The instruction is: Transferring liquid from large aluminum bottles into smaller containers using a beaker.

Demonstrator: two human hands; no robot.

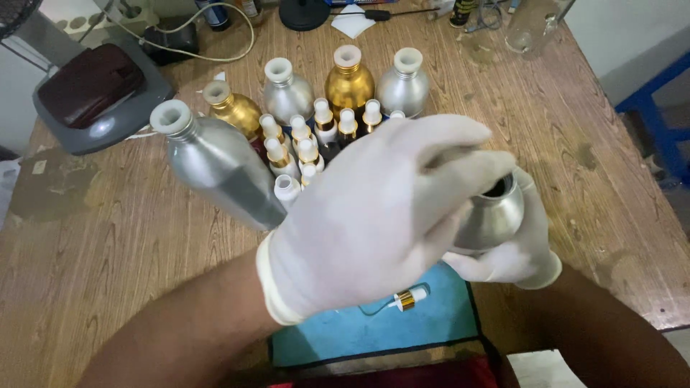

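Both my hands wear white gloves. My right hand grips a silver metal bottle from below, holding it near the middle of the view. My left hand lies over the bottle's open top, its fingers curled around the neck, and hides most of the bottle. Whether a cap sits under the fingers I cannot tell. Below the hands a small gold-and-white dropper cap lies on a blue mat.
A large silver bottle stands left of my hands. Behind it are gold bottles, silver bottles and several small white-capped vials on the wooden table. A grey device sits at far left; cables lie at the back edge.
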